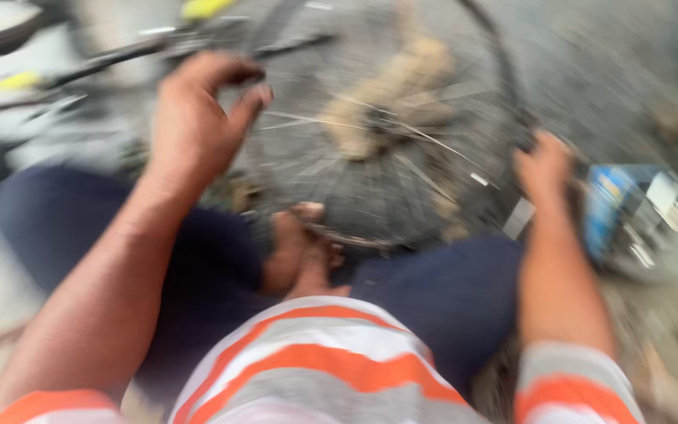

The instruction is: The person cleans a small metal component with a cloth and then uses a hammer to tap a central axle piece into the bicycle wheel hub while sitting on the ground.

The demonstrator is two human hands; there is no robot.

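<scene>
Two hands: right hand [544, 169] grips wheel [402, 157] rim; left hand [198, 118] above.

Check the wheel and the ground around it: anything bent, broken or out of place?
Too blurred to judge the spokes. The bicycle wheel lies roughly flat before the seated person; the right hand grips its rim, the left hand hovers over it. A tan smear near the hub is unidentifiable. Nothing clearly looks damaged.
</scene>
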